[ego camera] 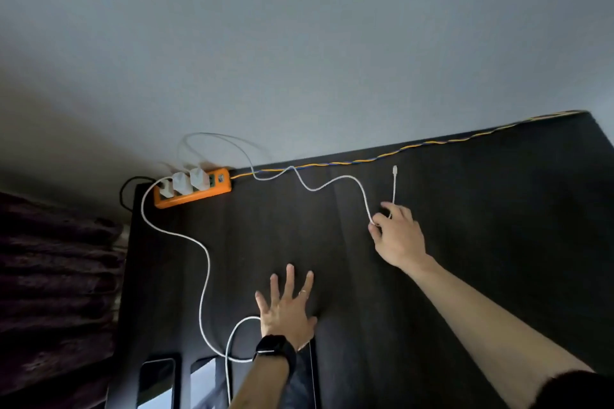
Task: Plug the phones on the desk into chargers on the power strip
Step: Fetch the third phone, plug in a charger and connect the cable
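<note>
From the head camera, the step in hand looks like fetching a lead. The right hand [397, 236] is reached far out over the dark bench [481, 226], with its fingers curled round a white cable [332, 180] close to the free end. The connector [394, 169] sticks out beyond the knuckles, pointing at the back edge and plugged into nothing.

That cable snakes back to the orange power strip [219, 189] in the far left corner, where three white chargers [181, 183] sit side by side. The left hand [287, 305] lies flat on the bench with its fingers spread, gripping nothing, and has a dark watch [275, 350] at the wrist.

The phones [156, 382] lie at the near edge, well apart from the held connector, and one seems partly hidden under the left forearm. A second cable [205, 262] loops from the strip up to the left hand and drops between the phones. Its end is out of sight, so I cannot tell if it is plugged in.

Next, I'd judge, the connector has to be drawn back to a phone and turned to face its port. The cable's slack looks ample.

A plain grey wall [299, 43] stands behind the bench, and a yellow-and-blue braided cord [432, 143] runs along the back edge. Dark rumpled fabric [50, 259] lies to the left.
</note>
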Available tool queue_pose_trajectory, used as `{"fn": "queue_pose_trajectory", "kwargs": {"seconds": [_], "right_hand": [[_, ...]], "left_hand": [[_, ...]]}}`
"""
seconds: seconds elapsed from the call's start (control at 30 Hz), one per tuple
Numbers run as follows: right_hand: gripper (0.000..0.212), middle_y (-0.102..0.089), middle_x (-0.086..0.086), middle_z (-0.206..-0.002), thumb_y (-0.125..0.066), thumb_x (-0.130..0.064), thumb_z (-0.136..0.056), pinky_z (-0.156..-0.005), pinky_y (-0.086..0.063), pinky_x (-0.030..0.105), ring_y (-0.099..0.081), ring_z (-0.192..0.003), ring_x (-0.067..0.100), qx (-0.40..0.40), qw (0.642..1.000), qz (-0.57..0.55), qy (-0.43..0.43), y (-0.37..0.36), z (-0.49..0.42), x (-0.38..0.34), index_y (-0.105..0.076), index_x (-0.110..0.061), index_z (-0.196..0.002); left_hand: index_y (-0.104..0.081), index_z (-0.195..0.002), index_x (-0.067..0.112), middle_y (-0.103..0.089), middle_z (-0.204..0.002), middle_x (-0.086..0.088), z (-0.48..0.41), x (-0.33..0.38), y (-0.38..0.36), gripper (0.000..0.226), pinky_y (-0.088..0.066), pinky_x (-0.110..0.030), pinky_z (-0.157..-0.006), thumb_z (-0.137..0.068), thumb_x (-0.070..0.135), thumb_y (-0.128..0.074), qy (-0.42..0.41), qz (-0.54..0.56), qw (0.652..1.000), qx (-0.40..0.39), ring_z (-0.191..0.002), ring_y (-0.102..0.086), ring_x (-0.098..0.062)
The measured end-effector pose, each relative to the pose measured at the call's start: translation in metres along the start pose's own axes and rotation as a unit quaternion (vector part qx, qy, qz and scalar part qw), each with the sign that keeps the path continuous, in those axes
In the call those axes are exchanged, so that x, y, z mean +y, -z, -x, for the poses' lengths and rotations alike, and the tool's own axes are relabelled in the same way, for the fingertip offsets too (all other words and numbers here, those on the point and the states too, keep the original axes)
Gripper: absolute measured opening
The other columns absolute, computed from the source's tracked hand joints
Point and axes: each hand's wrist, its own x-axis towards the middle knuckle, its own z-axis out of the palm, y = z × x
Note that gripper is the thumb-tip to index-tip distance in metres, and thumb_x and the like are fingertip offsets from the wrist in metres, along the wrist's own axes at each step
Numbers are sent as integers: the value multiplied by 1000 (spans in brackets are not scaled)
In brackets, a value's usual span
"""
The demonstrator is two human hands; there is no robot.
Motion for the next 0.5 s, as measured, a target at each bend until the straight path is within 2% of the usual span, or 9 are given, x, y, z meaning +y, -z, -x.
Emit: {"fn": "queue_pose_trajectory", "kwargs": {"seconds": [0.07, 0.13, 0.17, 0.27, 0.33, 0.37, 0.43, 0.5], "right_hand": [[24, -67, 2, -114, -54, -39, -95, -79, -52, 42, -57, -112, 28, 46, 998, -6, 45, -18, 46, -5, -69, -21, -88], [30, -65, -4, -83, -48, -44, -93, -66, -49, 37, -62, -86, 25, 54, 996, -30, 61, -35, 96, -11, -60, -23, -76], [31, -63, -7, -78, -44, -46, -93, -66, -47, 37, -61, -81, 22, 25, 997, -47, 58, -43, 120, -14, -58, -24, -77], [24, -61, -13, -90, -43, -47, -98, -78, -45, 29, -55, -89, 10, -70, 991, -96, 60, -63, 189, -23, -60, -30, -96], [23, -61, -15, -97, -46, -45, -95, -82, -47, 25, -56, -96, 9, -115, 986, -98, 71, -75, 225, -29, -63, -31, -102], [24, -62, -14, -96, -48, -44, -91, -79, -50, 25, -59, -95, 11, -119, 984, -102, 81, -85, 241, -26, -66, -30, -99], [27, -64, -13, -96, -51, -44, -88, -77, -55, 26, -62, -92, 13, -119, 982, -127, 69, -100, 263, -21, -71, -28, -97], [30, -63, -13, -108, -50, -43, -93, -84, -52, 25, -64, -96, 10, -148, 978, -143, 40, -102, 280, -24, -72, -29, -108]], "left_hand": [[17, -150, 45, 27, -161, 3, 1, -1, -1, 88, -2, -65, -117, -93, 52, -49, -1, -3, 1000, 8, -150, 14, -36], [16, -151, 44, 24, -162, 2, -2, 0, -1, 88, -1, -63, -117, -93, 54, -49, -4, -23, 1000, 20, -150, 11, -36], [15, -151, 43, 22, -163, 1, -3, 1, 0, 88, 0, -63, -117, -92, 54, -49, -4, -35, 999, 23, -150, 9, -36], [1, -156, 34, 4, -166, -3, 7, 4, -1, 81, -8, -57, -119, -93, 46, -49, -6, -35, 998, 52, -150, -7, -30], [-21, -155, 27, -22, -160, -5, 30, 0, -11, 72, -22, -48, -118, -90, 39, -51, -6, 0, 993, 118, -145, -26, -26], [-34, -150, 24, -35, -153, -5, 45, -2, -22, 68, -32, -45, -113, -86, 39, -55, 1, 26, 989, 144, -138, -37, -26], [-52, -137, 21, -48, -139, -6, 79, -5, -52, 70, -48, -42, -95, -75, 49, -66, 30, 73, 982, 170, -121, -51, -28], [-47, -139, 22, -44, -141, -7, 111, -3, -78, 85, -49, -41, -91, -68, 64, -67, 75, 106, 982, 137, -121, -48, -28]]}}
